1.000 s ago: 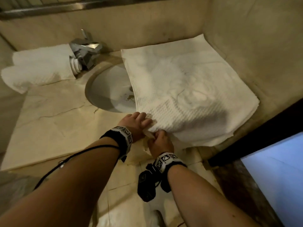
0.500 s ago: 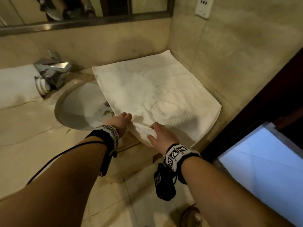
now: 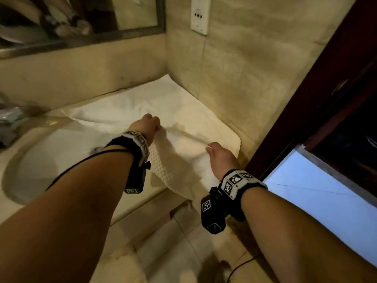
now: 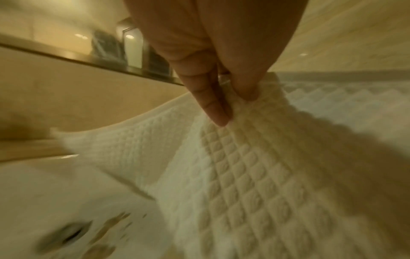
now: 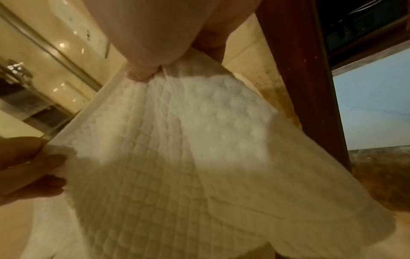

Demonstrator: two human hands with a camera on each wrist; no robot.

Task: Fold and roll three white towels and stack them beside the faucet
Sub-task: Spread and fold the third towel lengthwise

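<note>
A white waffle-weave towel (image 3: 183,111) lies on the counter in the right corner, its left part over the sink basin. My left hand (image 3: 150,124) pinches the towel's near edge and holds it lifted off the counter; the left wrist view shows thumb and fingers (image 4: 218,108) clamped on the towel (image 4: 255,166). My right hand (image 3: 217,153) pinches the same edge further right, seen close in the right wrist view as fingertips (image 5: 142,73) gripping the towel (image 5: 188,140). The faucet (image 3: 9,121) shows at the far left edge.
The sink basin (image 3: 51,160) sits left of the towel, with its drain (image 4: 68,233) below my left hand. A tiled wall with a socket (image 3: 200,15) rises behind. A dark wooden door frame (image 3: 306,99) stands at the right. A mirror (image 3: 77,15) hangs above.
Both hands took hold of the towel's near edge, moved apart along it and lifted it up and toward the wall. The head view swung right, so the rolled towels left of the faucet dropped out of sight.
</note>
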